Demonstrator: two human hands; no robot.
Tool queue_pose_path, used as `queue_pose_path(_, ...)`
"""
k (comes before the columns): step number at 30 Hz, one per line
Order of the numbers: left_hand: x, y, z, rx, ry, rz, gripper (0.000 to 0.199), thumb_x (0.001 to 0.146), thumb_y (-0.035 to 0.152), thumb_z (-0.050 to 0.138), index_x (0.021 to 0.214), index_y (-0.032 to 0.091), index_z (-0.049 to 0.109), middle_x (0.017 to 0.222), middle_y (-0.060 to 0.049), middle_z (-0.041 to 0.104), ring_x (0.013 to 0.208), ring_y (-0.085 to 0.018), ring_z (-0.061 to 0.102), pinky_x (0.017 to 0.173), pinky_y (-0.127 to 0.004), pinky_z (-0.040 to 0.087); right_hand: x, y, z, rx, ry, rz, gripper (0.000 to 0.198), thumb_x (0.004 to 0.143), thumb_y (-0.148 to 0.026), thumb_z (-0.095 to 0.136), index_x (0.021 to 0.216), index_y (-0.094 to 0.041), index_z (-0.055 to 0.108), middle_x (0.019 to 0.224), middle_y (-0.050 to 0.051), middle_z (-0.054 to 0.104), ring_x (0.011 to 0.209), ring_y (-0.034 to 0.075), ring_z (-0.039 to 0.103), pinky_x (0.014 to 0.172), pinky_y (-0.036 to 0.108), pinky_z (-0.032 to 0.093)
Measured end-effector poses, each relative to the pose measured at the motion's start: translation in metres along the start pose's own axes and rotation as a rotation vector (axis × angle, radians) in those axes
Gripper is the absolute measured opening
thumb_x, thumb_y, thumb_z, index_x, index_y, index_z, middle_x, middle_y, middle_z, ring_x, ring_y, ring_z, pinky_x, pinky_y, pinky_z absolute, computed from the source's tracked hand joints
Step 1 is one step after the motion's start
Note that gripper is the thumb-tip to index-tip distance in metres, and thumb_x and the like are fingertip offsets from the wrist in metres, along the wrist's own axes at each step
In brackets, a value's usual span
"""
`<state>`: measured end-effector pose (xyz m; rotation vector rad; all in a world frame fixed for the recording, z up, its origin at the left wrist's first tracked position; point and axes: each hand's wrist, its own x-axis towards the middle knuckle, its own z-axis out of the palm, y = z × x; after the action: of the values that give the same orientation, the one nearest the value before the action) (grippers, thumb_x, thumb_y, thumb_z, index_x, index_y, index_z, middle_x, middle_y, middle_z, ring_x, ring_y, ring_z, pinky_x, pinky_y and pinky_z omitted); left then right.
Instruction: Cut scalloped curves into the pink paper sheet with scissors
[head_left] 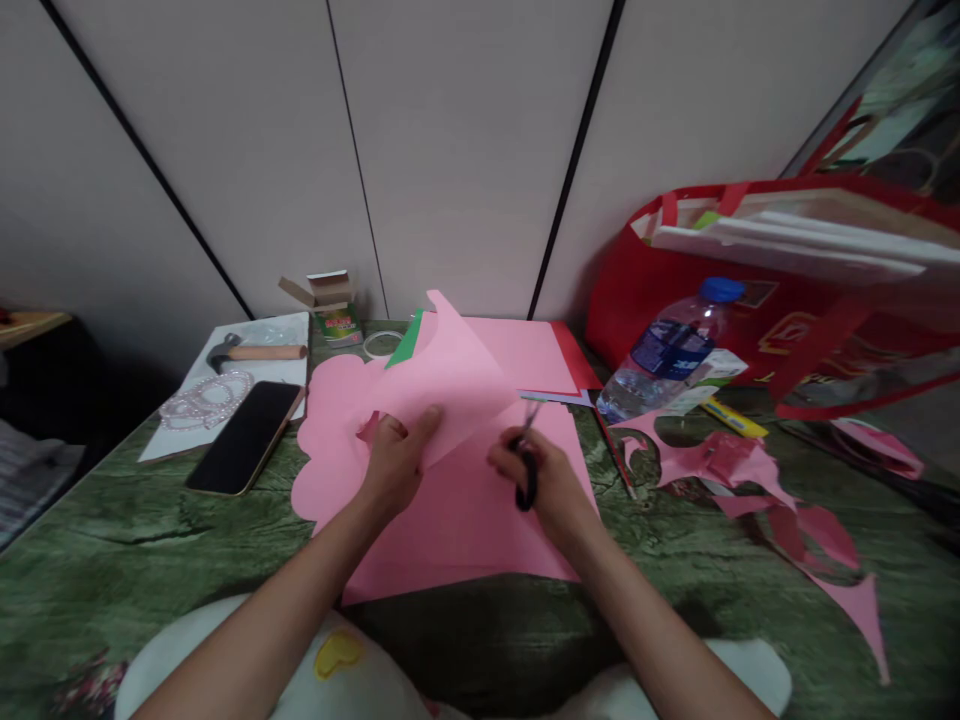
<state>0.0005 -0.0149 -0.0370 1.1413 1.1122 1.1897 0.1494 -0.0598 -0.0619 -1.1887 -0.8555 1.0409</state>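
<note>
My left hand point(396, 455) grips a sheet of pink paper point(457, 380) with the thumb on top. The sheet is lifted and curls up at its far corner. In my right hand point(546, 475) is a pair of scissors point(527, 490) with black handles, the blades pointing away from me beside the sheet's right edge. Whether the blades are apart is too blurred to tell. Beneath both hands lie more pink sheets point(465, 530). A pink piece with a scalloped edge point(319, 400) lies at their left.
Left are a phone point(246, 440), a hammer point(262, 352) on white board and a small open box point(339, 318). Pink scraps point(750, 470), a pencil point(615, 455), a yellow cutter point(733, 417), a tilted water bottle point(667, 350) and a red bag point(810, 300) are right.
</note>
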Motion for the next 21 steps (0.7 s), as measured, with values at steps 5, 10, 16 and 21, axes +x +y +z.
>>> queue_pose_path(5, -0.003, 0.007, 0.002, -0.058, 0.027, -0.009, 0.027, 0.065, 0.039, 0.062, 0.056, 0.015, 0.054, 0.049, 0.003, 0.052, 0.049, -0.010, 0.047, 0.044, -0.020, 0.037, -0.023, -0.009, 0.021, -0.053, -0.508, 0.128, 0.026, 0.058, -0.032, 0.072, 0.071, -0.018, 0.054, 0.066, -0.003, 0.052, 0.060, 0.011, 0.047, 0.056, 0.024, 0.039)
queue_pose_path(10, -0.010, 0.004, 0.007, -0.165, -0.041, -0.114, 0.030, 0.060, 0.030, 0.068, 0.045, 0.015, 0.047, 0.044, 0.005, 0.048, 0.042, -0.006, 0.041, 0.041, -0.020, 0.034, -0.023, -0.010, 0.018, -0.025, -0.504, 0.058, 0.023, 0.067, -0.035, 0.065, 0.077, -0.018, 0.052, 0.073, -0.001, 0.051, 0.066, 0.013, 0.046, 0.061, 0.025, 0.037)
queue_pose_path(16, -0.014, -0.001, 0.006, 0.090, -0.010, -0.091, 0.036, 0.061, 0.034, 0.068, 0.040, 0.016, 0.045, 0.035, 0.005, 0.042, 0.035, -0.006, 0.037, 0.036, -0.021, 0.030, -0.022, -0.006, 0.012, -0.044, -0.497, 0.060, 0.027, 0.062, -0.033, 0.070, 0.076, -0.018, 0.052, 0.072, -0.001, 0.049, 0.064, 0.012, 0.044, 0.057, 0.024, 0.035)
queue_pose_path(21, -0.013, -0.002, 0.004, 0.163, -0.043, -0.025, 0.026, 0.063, 0.034, 0.065, 0.049, 0.015, 0.057, 0.046, -0.001, 0.057, 0.047, -0.013, 0.052, 0.043, -0.023, 0.037, -0.022, -0.002, 0.013, -0.071, -0.513, 0.065, 0.028, 0.062, -0.034, 0.070, 0.077, -0.018, 0.053, 0.073, -0.001, 0.049, 0.065, 0.013, 0.045, 0.058, 0.025, 0.036)
